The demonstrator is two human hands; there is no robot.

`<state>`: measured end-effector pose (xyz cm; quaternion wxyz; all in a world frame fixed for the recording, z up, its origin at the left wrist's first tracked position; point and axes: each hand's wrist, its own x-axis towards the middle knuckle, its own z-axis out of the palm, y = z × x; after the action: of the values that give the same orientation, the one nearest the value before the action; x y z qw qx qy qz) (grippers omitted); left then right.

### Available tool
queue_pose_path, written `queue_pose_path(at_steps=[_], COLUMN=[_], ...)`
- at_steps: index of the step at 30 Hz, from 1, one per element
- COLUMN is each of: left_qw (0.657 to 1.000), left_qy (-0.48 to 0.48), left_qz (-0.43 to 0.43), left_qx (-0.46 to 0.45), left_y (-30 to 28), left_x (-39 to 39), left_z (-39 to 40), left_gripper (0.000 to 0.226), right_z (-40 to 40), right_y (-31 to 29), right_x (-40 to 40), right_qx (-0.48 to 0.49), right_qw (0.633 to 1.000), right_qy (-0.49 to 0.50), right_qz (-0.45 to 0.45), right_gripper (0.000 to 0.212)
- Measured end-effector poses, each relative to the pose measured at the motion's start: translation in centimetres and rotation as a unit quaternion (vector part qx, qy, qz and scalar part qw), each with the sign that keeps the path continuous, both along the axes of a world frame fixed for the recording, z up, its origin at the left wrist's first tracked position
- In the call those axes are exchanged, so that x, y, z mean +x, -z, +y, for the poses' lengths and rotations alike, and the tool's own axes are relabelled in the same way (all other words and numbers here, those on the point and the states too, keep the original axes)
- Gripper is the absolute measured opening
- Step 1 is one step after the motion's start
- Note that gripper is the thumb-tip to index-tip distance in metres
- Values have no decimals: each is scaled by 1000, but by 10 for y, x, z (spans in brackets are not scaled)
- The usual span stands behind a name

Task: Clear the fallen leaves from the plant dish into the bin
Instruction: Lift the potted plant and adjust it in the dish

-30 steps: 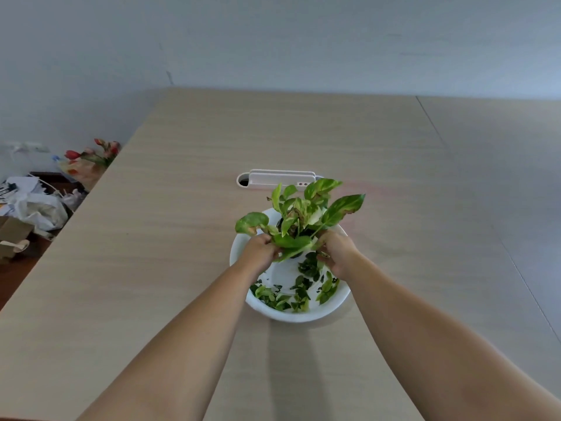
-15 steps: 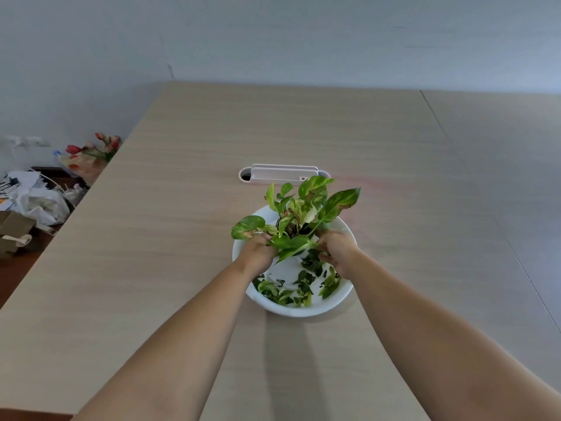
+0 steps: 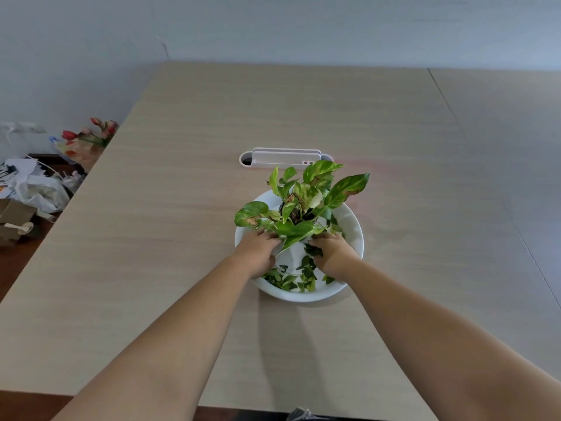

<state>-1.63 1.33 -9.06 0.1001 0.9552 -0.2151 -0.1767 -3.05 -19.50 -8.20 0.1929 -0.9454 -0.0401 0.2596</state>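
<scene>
Both hands are down inside the white dish (image 3: 353, 226), one on each side of the plant's (image 3: 303, 202) base. The left hand (image 3: 258, 250) is cupped with its fingers curled in under the lowest leaves, and the right hand (image 3: 332, 253) mirrors it from the other side. Whether they are gripping the plant's base or only pressing against it I cannot tell, because the foliage covers the fingertips. Neither hand looks to be pinching any loose leaf.

The dish stands on the wooden table (image 3: 151, 268) about midway between its left and right edges, closer to the near edge than the far one. Just behind it, a white slotted holder (image 3: 282, 159) lies flat on the tabletop.

As for progress, the job looks barely begun. The fallen leaves (image 3: 291, 279) lie scattered across the near half of the dish floor, in a loose green litter just below and between the two wrists, some tucked under the right palm. None has left the dish as far as I can see. I can't make out a bin anywhere on the table; off the left edge there is only floor clutter, crumpled white bags (image 3: 33, 189) and a bunch of red flowers (image 3: 91, 132). My guess is the plant is being steadied or lifted aside so the litter beneath can be gathered.
</scene>
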Motion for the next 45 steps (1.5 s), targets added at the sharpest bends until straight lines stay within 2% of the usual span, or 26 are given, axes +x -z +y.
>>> queue_pose_path(at_steps=[8,14,16,20,22,25,27,30,38,40,45], left_qw=[998,996,997,998,998,997,996,996,994,996,999], left_qy=[-43,-37,-40,-31,-24,-53,-79,-83,-92,-82,-30], left_qz=[27,-76,-69,38,42,42,43,31,41,34,13], left_qx=[-28,4,20,29,40,29,19,21,-40,-30,-1], left_y=[1,2,1,6,6,3,2,4,15,14,6], left_x=[-20,-20,-15,-13,-18,-28,-31,-32,-33,-30,-22], left_z=[2,3,4,4,1,-9,-14,-17,-16,-16,-17], left_gripper=[39,39,46,74,84,87,84,72,28,25,23], right_z=[2,-2,-3,-2,0,7,13,18,23,24,28], right_y=[11,22,27,27,22,16,15,16,19,21,21], right_x=[-10,-22,-28,-33,-31,-30,-30,-30,-28,-28,-22], right_qx=[-38,-4,15,36,27,-10,-31,-55,-18,-21,-68], right_qw=[999,999,998,996,996,999,999,998,998,998,994], right_qy=[-21,-25,-31,-14,-17,-28,-24,-26,-56,-62,-77], right_qz=[3,-39,-53,-74,-79,-37,-26,-32,-6,-13,-39], right_gripper=[57,45,40,32,39,68,73,69,42,34,33])
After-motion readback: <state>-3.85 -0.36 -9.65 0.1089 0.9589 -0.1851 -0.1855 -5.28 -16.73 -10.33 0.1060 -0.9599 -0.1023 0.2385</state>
